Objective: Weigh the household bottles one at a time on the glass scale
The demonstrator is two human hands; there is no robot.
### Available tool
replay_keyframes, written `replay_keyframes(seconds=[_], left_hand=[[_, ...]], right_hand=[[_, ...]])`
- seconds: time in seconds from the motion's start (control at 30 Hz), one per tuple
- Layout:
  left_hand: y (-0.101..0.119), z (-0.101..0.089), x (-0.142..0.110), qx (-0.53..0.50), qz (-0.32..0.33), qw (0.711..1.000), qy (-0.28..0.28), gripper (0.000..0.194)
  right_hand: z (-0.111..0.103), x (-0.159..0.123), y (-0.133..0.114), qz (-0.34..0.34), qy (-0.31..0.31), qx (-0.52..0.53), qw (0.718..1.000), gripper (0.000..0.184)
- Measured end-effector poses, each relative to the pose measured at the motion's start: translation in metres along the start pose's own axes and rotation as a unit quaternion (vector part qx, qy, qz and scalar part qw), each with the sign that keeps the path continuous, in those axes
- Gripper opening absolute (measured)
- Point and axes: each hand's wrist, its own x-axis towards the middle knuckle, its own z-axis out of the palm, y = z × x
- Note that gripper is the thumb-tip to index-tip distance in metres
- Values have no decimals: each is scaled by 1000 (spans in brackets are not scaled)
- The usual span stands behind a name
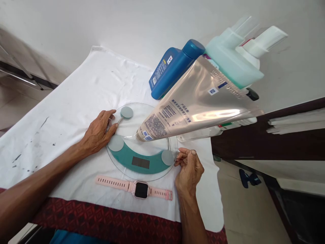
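Note:
A round glass bathroom scale (157, 164) with a green band, a dark display and grey round pads lies on the white cloth. My left hand (99, 133) grips its left rim, thumb and fingers closed around the edge. At the right rim, my right hand (190, 169) has its fingers curled against the glass edge. A shiny rose-gold squeeze tube (188, 101) stands cap-down on the scale, its wide crimped end up; neither hand touches it. In front of the scale a pink smartwatch (141, 189) lies flat with its strap spread out.
Behind the tube stand a blue bottle (175, 69) and a pale green pump bottle (228, 57), with other bottles partly hidden. White cloth (68, 98) covers the table, over a dark red patterned cloth (106, 217). Dark slippers (248, 178) lie on the floor at right.

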Motion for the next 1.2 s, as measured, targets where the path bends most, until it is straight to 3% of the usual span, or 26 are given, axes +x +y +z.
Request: replay_keyframes(seconds=[0.1, 0.23, 0.37, 0.43, 0.53, 0.63, 0.73, 0.9, 1.03, 1.1, 1.2], left_hand=[[-1, 0, 0, 0, 4, 1000, 4, 44], [-3, 2, 0, -4, 2, 1000, 6, 43], [-6, 4, -1, -11, 10, 1000, 10, 42], [-7, 5, -1, -15, 15, 1000, 12, 42], [-8, 5, -2, -23, 20, 999, 12, 41], [-8, 3, -2, -31, 22, 999, 6, 41], [-7, 2, -2, -34, 19, 999, -1, 42], [-7, 2, -2, -43, 18, 999, 4, 43], [-7, 4, -3, -46, 12, 999, 5, 43], [-8, 4, -3, -49, 11, 999, 7, 43], [-8, 5, -3, -46, 9, 999, 5, 44]], right_hand=[[-1, -2, 0, -31, 12, -24, 999, 53], [-1, -11, -19, -154, 45, -62, 985, 45], [15, -21, -57, -261, -104, -42, 959, 82], [32, -24, -73, -262, -173, -32, 949, 95], [61, -28, -86, -218, -209, -23, 953, 91], [83, -31, -88, -176, -164, -8, 971, 60], [89, -31, -87, -175, -102, -16, 979, 37], [67, -10, -93, -188, -21, -8, 982, 37], [39, 20, -106, -278, 99, 5, 955, 41], [29, 33, -110, -315, 115, 0, 942, 40], [26, 46, -106, -318, 99, 5, 943, 39]])
